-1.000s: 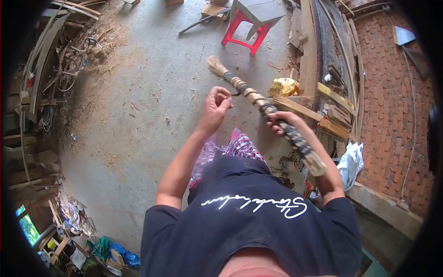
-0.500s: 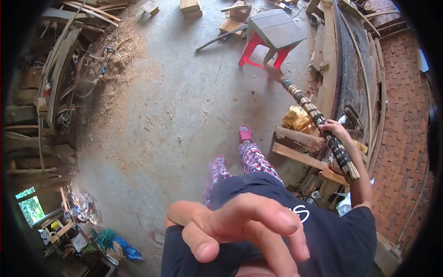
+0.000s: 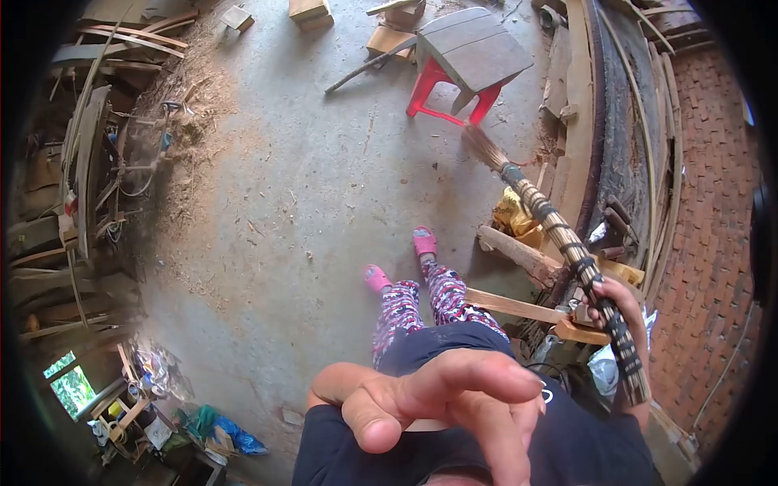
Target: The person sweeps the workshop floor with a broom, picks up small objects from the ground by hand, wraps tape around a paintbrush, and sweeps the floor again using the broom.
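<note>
My right hand [image 3: 620, 304] is wrapped around the bound handle of a straw broom [image 3: 555, 227]. The broom slants up and left, its bristles close to a stool [image 3: 478, 49] with red legs and a grey wooden top. Whether the bristles touch the stool I cannot tell. Very near the camera, my left hand [image 3: 454, 401] hovers in front of my dark shirt. Its thumb and fingers are apart, some of them bent, and it holds nothing.
Wood shavings [image 3: 203, 146] litter the concrete floor on the left beside stacked boards [image 3: 93, 162]. Wooden blocks [image 3: 311, 13] lie at the far end. Logs and offcuts [image 3: 519, 251] crowd the right, near a yellow bag [image 3: 512, 212] and a brick wall [image 3: 705, 202].
My right hand has come down and nearer with the broom, whose bristles now show more clearly. My feet have shifted and the view has moved slightly. My left hand stays raised near the camera.
</note>
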A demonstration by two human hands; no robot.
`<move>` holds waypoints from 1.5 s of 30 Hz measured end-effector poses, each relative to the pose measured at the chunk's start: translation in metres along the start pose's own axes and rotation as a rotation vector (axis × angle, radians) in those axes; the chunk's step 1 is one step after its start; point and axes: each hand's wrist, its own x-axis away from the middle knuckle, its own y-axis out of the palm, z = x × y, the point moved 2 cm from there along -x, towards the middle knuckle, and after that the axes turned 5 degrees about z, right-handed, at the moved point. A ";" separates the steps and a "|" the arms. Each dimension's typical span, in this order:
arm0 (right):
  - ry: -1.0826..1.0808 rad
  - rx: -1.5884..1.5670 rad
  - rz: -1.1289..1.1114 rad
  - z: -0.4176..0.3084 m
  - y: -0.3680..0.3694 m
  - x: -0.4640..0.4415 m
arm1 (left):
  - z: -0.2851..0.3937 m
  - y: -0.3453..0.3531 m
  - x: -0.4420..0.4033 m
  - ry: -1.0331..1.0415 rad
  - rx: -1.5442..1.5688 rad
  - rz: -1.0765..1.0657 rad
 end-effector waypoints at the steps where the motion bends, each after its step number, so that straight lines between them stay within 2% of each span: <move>1: 0.024 -0.058 -0.002 0.001 -0.001 0.007 | -0.004 -0.005 -0.011 0.183 -0.093 -0.053; 2: 0.024 -0.054 0.001 0.001 0.000 0.013 | -0.006 -0.008 -0.018 0.365 -0.187 -0.101; 3: 0.055 -0.201 -0.007 0.002 0.002 0.019 | -0.005 -0.014 -0.024 0.367 -0.184 -0.099; 4: 0.090 -0.349 -0.013 0.002 0.004 0.022 | -0.003 -0.019 -0.029 0.362 -0.178 -0.201; 5: 0.097 -0.351 -0.006 0.001 0.003 0.020 | -0.002 -0.024 -0.034 0.356 -0.171 -0.304; 9: -0.048 -0.085 0.134 -0.009 -0.007 -0.020 | 0.000 -0.041 -0.046 0.366 -0.163 -0.342; 11: -0.130 0.075 0.157 -0.027 -0.003 -0.062 | 0.005 -0.054 -0.045 0.377 -0.255 -0.374; 12: -0.192 0.154 0.146 -0.029 -0.023 -0.100 | 0.014 -0.054 -0.044 0.377 -0.252 -0.376; 13: -0.259 0.271 0.175 -0.041 -0.028 -0.132 | 0.026 -0.054 -0.041 0.253 -0.376 -0.257; 14: -0.312 0.323 0.113 -0.053 -0.033 -0.167 | 0.033 -0.056 -0.040 0.127 -0.499 -0.135; 15: -0.328 0.413 0.123 -0.070 -0.034 -0.195 | 0.034 -0.062 -0.038 0.176 -0.585 0.005; 18: -0.276 0.604 0.152 -0.099 -0.055 -0.289 | 0.046 -0.098 -0.020 0.192 -0.655 0.243; 19: -0.215 0.754 0.206 -0.104 -0.061 -0.313 | 0.049 -0.109 -0.011 0.189 -0.654 0.246; 20: -0.219 0.902 0.262 -0.095 -0.062 -0.322 | 0.053 -0.123 0.002 0.193 -0.673 0.413; 21: -0.226 1.050 0.318 -0.090 -0.059 -0.326 | 0.058 -0.137 0.015 0.196 -0.693 0.578; 22: -0.166 1.065 0.297 -0.078 -0.051 -0.311 | 0.060 -0.146 0.029 0.186 -0.694 0.578; 24: -0.016 1.164 0.311 -0.043 -0.042 -0.258 | 0.065 -0.168 0.059 0.254 -0.627 0.816; 25: -0.104 1.235 0.235 -0.020 -0.061 -0.250 | 0.065 -0.175 0.069 0.240 -0.623 0.799; 26: -0.067 1.270 0.218 -0.014 -0.063 -0.220 | 0.066 -0.183 0.081 0.252 -0.595 0.876; 27: -0.057 1.204 0.112 -0.023 -0.052 -0.177 | 0.069 -0.191 0.092 0.260 -0.565 0.955; 28: 0.054 0.912 0.084 -0.024 -0.049 -0.142 | 0.072 -0.201 0.101 0.243 -0.556 0.934; 29: 0.069 0.758 0.106 -0.011 -0.054 -0.118 | 0.076 -0.213 0.112 0.242 -0.563 0.973; 31: -0.104 0.832 0.161 0.027 -0.072 -0.102 | 0.083 -0.230 0.122 0.231 -0.562 1.009; 33: -0.017 0.622 0.278 0.032 -0.048 -0.078 | 0.091 -0.240 0.126 0.249 -0.612 1.073; 34: -0.089 0.614 0.287 0.038 -0.048 -0.089 | 0.093 -0.241 0.124 0.247 -0.607 1.080; 35: -0.091 0.470 0.253 0.035 -0.036 -0.098 | 0.097 -0.242 0.123 0.239 -0.616 1.075; 36: -0.088 0.503 0.253 0.039 -0.041 -0.125 | 0.100 -0.245 0.125 0.230 -0.643 1.086; 37: -0.188 0.489 0.272 0.033 -0.033 -0.143 | 0.102 -0.247 0.128 0.225 -0.666 1.099; 38: -0.098 0.418 0.301 0.034 -0.032 -0.168 | 0.103 -0.247 0.132 0.225 -0.670 1.100; 40: 0.009 0.523 0.248 0.044 -0.044 -0.244 | 0.105 -0.246 0.145 0.198 -0.743 1.130; 41: 0.129 0.420 0.222 0.041 -0.020 -0.244 | 0.105 -0.245 0.156 0.198 -0.743 1.137; 43: 0.111 0.477 0.227 0.069 0.018 -0.237 | 0.108 -0.250 0.184 0.207 -0.779 1.248; 45: 0.187 0.423 0.138 0.094 0.027 -0.205 | 0.107 -0.258 0.216 0.228 -0.750 1.306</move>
